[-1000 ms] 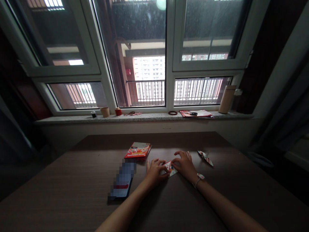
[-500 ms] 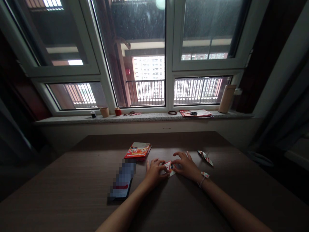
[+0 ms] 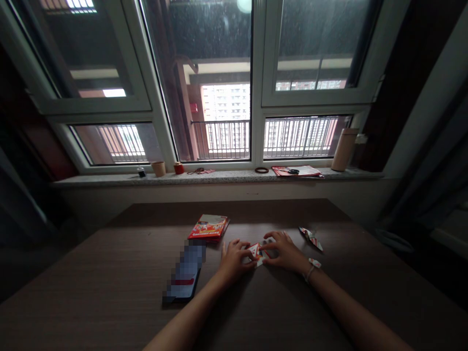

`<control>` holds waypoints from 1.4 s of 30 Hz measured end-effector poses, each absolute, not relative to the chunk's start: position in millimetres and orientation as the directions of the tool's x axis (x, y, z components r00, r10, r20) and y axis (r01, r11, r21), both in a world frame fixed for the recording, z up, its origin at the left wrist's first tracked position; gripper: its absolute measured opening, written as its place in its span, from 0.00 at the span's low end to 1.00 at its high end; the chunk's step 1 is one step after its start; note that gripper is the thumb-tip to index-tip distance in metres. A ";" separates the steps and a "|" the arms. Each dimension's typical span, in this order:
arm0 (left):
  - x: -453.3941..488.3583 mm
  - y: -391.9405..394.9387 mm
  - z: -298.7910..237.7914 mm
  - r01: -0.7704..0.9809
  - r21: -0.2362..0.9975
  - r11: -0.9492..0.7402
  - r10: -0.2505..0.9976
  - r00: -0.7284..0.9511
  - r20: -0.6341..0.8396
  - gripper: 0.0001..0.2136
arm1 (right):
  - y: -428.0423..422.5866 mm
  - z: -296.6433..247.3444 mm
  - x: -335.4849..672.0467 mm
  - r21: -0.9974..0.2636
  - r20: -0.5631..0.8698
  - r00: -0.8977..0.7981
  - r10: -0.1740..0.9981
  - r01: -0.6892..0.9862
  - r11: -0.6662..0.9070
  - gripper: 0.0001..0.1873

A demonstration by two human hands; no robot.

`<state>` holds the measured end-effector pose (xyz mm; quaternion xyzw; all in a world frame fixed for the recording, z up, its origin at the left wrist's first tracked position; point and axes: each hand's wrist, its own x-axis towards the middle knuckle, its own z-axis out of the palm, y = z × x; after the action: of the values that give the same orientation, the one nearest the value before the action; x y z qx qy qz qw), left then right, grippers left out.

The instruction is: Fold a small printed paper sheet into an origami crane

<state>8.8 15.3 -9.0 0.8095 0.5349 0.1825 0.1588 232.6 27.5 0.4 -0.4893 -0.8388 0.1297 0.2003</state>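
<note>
A small piece of folded paper (image 3: 260, 254), white with red and coloured print, lies on the table between my hands. My left hand (image 3: 235, 260) grips its left side, the thumb at the near edge and the fingers curled over the far edge. On the right side my right hand (image 3: 285, 252) pinches the paper, fingertips at the far edge and thumb near the closer one. A bracelet is on the right wrist. Beyond that wrist rests a folded paper shape (image 3: 311, 238) with red and green stripes. My fingers cover part of the paper's edges.
A stack of red printed booklets or sheets (image 3: 209, 228) lies beyond my left hand. Left of my forearm is a phone (image 3: 187, 273), partly pixelated. The windowsill (image 3: 226, 177) holds a paper cup (image 3: 158, 169), scissors on red papers (image 3: 298, 171) and a tan bottle (image 3: 344, 150).
My right hand has shifted slightly to the right, and more of the paper's right part shows. My left hand stays nearly where it was.
</note>
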 end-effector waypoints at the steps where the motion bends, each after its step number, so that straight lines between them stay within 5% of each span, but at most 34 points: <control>1: 8.9 15.1 -8.6 0.806 0.455 -0.378 0.924 0.362 0.127 0.07 | 26.7 -0.1 233.1 -0.417 0.218 -0.441 0.871 0.764 0.491 0.19; 15: 9.0 14.3 -8.3 0.798 0.469 -0.378 0.923 0.364 0.124 0.08 | 28.2 -11.2 236.6 -0.545 0.354 -0.407 0.842 0.642 0.540 0.08; 23: 7.7 15.8 -10.0 0.800 0.463 -0.381 0.922 0.368 0.123 0.08 | 32.6 -12.2 233.3 -0.600 0.315 -0.437 0.843 0.596 0.533 0.05; 42: 9.8 17.3 -8.3 0.801 0.470 -0.371 0.925 0.366 0.106 0.07 | 35.1 -15.3 220.7 -0.437 0.403 -0.338 0.851 0.745 0.503 0.06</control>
<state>9.8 17.3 -8.3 0.8082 0.5338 0.1794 0.1720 220.7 35.1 -15.3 -0.4907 -0.8131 0.0875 0.3007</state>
